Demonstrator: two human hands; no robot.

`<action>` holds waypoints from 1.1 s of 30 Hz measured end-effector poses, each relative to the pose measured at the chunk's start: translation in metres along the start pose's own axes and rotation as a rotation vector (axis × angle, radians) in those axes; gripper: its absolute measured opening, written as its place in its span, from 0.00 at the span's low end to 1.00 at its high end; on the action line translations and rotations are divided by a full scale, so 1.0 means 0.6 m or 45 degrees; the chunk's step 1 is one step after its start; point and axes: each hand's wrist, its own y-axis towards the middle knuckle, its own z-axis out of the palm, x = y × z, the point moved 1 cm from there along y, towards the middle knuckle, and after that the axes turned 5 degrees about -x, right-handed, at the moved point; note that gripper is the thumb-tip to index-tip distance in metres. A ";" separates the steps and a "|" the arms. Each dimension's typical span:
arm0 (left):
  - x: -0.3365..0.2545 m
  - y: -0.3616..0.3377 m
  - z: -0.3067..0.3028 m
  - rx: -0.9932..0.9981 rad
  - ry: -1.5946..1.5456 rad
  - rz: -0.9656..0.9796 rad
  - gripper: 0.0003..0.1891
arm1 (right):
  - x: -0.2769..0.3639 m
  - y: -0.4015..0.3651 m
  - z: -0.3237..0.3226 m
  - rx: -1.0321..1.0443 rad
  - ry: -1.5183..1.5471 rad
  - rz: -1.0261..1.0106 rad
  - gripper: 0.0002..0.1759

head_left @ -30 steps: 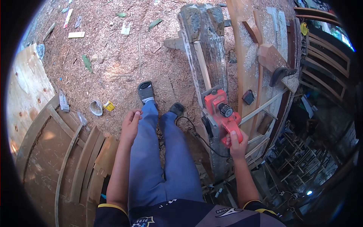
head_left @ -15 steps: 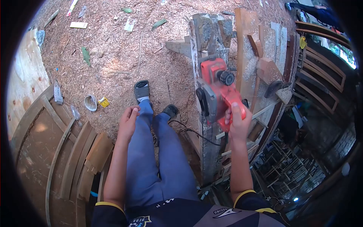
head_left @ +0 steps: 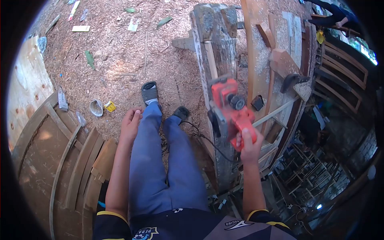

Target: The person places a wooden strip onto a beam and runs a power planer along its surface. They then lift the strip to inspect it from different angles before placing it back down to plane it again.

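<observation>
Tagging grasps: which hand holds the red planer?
The right hand, gripping the red planer by its handle over the weathered beam; the left hand lies open against the trouser leg, holding nothing.

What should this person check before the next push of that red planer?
1. Right hand gripping the planer: ok.
2. Left hand away from planer, on the thigh: ok.
3. Cord trailing behind planer, off the strip: ok.
4. Planer sitting flat on strip: cannot tell.
5. Strip fixed to beam: cannot tell.
</observation>
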 end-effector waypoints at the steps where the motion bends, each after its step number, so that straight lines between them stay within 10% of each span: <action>1: -0.012 -0.008 0.010 -0.002 0.001 -0.035 0.16 | -0.014 -0.019 -0.018 -0.003 -0.026 0.034 0.13; 9: 0.023 -0.019 0.060 0.161 0.045 -0.027 0.18 | -0.107 -0.068 -0.068 -0.056 -0.143 0.110 0.14; 33: -0.044 -0.014 -0.009 -0.030 -0.091 -0.054 0.17 | 0.048 0.080 0.089 0.031 -0.005 -0.117 0.14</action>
